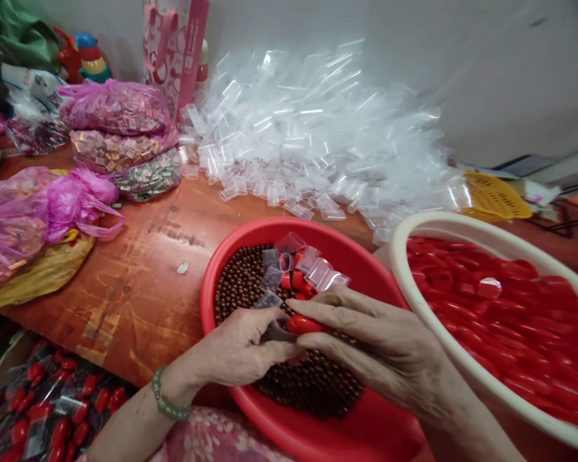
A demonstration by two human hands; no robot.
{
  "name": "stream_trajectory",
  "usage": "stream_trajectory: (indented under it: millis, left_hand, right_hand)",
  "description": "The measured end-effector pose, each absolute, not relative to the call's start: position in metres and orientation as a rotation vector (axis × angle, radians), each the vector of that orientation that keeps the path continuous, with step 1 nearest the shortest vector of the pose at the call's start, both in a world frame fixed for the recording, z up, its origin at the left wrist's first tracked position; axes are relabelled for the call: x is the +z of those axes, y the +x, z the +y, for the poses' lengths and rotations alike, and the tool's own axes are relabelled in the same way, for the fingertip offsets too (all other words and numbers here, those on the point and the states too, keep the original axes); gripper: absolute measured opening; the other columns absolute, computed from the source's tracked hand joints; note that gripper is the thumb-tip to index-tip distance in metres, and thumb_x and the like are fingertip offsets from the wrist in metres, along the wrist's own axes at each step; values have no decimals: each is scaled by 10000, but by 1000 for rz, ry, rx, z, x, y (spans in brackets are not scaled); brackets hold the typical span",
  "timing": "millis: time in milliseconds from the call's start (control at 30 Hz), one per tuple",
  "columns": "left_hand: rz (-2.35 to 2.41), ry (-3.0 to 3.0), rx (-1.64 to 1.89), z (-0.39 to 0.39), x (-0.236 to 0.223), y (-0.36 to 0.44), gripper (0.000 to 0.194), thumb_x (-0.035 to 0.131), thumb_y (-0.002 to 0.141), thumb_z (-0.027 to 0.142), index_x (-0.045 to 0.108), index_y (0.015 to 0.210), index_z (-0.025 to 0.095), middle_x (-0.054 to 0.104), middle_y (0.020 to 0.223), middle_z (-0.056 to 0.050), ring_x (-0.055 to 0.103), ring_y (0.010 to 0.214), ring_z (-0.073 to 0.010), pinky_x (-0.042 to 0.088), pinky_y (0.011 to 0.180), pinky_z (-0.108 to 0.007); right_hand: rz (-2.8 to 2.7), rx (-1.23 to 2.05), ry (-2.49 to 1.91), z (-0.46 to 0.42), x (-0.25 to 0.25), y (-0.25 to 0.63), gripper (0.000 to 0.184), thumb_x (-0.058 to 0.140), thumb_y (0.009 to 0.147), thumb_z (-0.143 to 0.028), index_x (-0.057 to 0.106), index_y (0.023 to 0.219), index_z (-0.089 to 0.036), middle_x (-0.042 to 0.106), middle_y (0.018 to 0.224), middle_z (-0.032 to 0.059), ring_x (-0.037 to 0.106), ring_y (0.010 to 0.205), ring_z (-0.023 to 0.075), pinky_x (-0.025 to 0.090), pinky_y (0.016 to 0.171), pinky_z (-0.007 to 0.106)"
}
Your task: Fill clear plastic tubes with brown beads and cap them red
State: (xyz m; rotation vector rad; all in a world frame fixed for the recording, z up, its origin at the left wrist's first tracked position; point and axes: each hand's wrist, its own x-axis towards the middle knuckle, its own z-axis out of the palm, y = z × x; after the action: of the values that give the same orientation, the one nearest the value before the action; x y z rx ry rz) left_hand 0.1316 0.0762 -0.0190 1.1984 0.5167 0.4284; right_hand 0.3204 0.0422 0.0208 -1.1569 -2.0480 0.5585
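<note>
My left hand (pixel 241 343) pinches a clear plastic tube (pixel 277 331) between thumb and fingers, above a red basin (pixel 210 282). A shiny red plastic cap (pixel 304 324) is between the thumb and fingers of my right hand (pixel 390 340). Cap and tube meet end to end; whether they are joined I cannot tell. Below both hands, small round dark brown beads (pixel 241 276) fill much of the basin. Several clear tubes (pixel 318 269), some with red parts, lie on the beads at the far side.
A large heap of clear tubes (pixel 308 141) lies by the wall. At right stands a white basin (pixel 399 247) of red caps (pixel 501 327). Pink bags (pixel 120 109) sit at left. Capped tubes (pixel 60 410) fill a box at lower left. A yellow basket (pixel 498 196) lies behind.
</note>
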Motion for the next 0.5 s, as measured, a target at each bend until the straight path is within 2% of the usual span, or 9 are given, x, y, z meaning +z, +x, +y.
stream_trajectory:
  millis: [67, 200, 333, 500]
  left_hand:
    - [523, 1220, 422, 76, -21, 131, 246, 612, 862, 251, 643, 1081, 142, 536, 779, 22, 446, 667, -85, 386, 663, -217]
    - [574, 1188, 408, 75, -22, 132, 160, 561, 864, 215, 617, 988, 130, 623, 831, -27, 575, 775, -131, 445, 755, -264]
    - [614, 1147, 402, 76, -21, 134, 164, 610, 830, 254, 603, 936, 129, 663, 869, -60, 615, 834, -166, 463, 794, -299]
    - [548, 1156, 448, 78, -20, 136, 201, 606, 851, 261, 656, 1001, 137, 646, 888, -31, 584, 846, -146, 443, 847, -296]
  right_hand:
    - [-2105, 534, -1157, 41, 20, 323, 374, 624, 886, -167, 638, 1245, -271, 630, 839, 31, 638, 698, 110, 535, 597, 184]
    - [-2153, 443, -1274, 32, 23, 338, 369, 626, 884, -201, 642, 1246, -274, 635, 861, 37, 650, 684, 122, 541, 586, 193]
    - [-2071, 388, -1353, 28, 29, 346, 336, 643, 871, -233, 676, 1200, -292, 664, 857, 36, 661, 676, 138, 547, 547, 197]
    - [-1927, 408, -1305, 33, 26, 321, 430, 636, 857, -123, 646, 1237, -325, 716, 940, 21, 693, 775, 135, 578, 689, 212]
